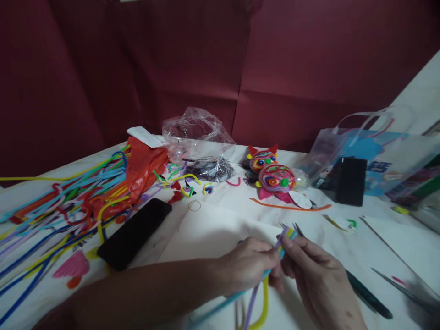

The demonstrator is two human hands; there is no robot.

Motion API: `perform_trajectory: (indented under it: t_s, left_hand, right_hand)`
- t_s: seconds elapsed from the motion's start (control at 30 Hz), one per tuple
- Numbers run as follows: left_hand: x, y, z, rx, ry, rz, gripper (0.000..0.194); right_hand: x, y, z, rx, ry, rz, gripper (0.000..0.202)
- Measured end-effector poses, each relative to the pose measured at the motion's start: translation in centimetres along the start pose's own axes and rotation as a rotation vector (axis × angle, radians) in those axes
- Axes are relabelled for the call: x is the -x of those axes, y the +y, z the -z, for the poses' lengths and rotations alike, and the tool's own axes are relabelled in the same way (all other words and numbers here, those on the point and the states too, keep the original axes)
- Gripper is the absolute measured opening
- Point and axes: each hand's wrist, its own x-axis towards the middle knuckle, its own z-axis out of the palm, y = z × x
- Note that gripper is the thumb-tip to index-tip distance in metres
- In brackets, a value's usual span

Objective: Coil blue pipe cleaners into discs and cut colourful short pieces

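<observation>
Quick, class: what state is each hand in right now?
Left hand: closed, holding purple, yellow and blue pipe cleaners.
Right hand: closed, pinching the same pipe cleaners near one end.

Overall light is dim and cool. The red backdrop [192, 55] reads darker on its left than on its right; the white table [237, 197] is brighter. Soft shadows fall on the paper [213, 224] beside the left hand [252, 263]. Small glints mark the plastic bag [197, 126]. Blur softens the blue pipe cleaner [220, 306]. Wide-angle distortion stretches the right edge.
</observation>
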Motion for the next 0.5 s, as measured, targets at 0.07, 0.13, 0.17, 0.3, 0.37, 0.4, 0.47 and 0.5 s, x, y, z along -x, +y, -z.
perform_trajectory:
  t_s: [0.07, 0.13, 0.17, 0.3, 0.37, 0.4, 0.47, 0.5]
  left_hand:
    - [-0.13, -0.06, -0.03, 0.080, -0.057, 0.090, 0.040]
    - [-0.12, 0.08, 0.02, 0.109, -0.087, 0.168, 0.036]
    - [-0.05, 0.21, 0.07, 0.104, -0.093, 0.189, 0.034]
    - [0.39, 0.81, 0.28, 0.100, -0.107, 0.209, 0.032]
    - [0.55, 0.92, 0.34, 0.065, -0.085, 0.162, 0.030]
    - [0.58, 0.90, 0.37, 0.024, -0.054, 0.112, 0.028]
    - [0.58, 0.74, 0.43, -0.087, 0.013, -0.002, 0.023]
    - [0.56, 0.65, 0.47, -0.140, 0.032, -0.046, 0.021]
  right_hand:
    - [0.00, 0.06, 0.14, -0.011, -0.022, -0.036, 0.022]
    - [0.01, 0.11, 0.17, -0.040, -0.054, -0.077, 0.022]
    - [0.00, 0.14, 0.15, -0.062, -0.069, -0.096, 0.022]
    - [-0.15, 0.19, 0.11, -0.143, -0.109, -0.124, 0.017]
    - [-0.22, 0.11, 0.18, -0.151, -0.116, -0.106, 0.020]
    - [-0.23, 0.03, 0.21, -0.152, -0.115, -0.100, 0.021]
    - [-0.23, -0.15, 0.26, -0.155, -0.098, -0.089, 0.020]
    - [-0.23, -0.25, 0.27, -0.157, -0.086, -0.083, 0.020]
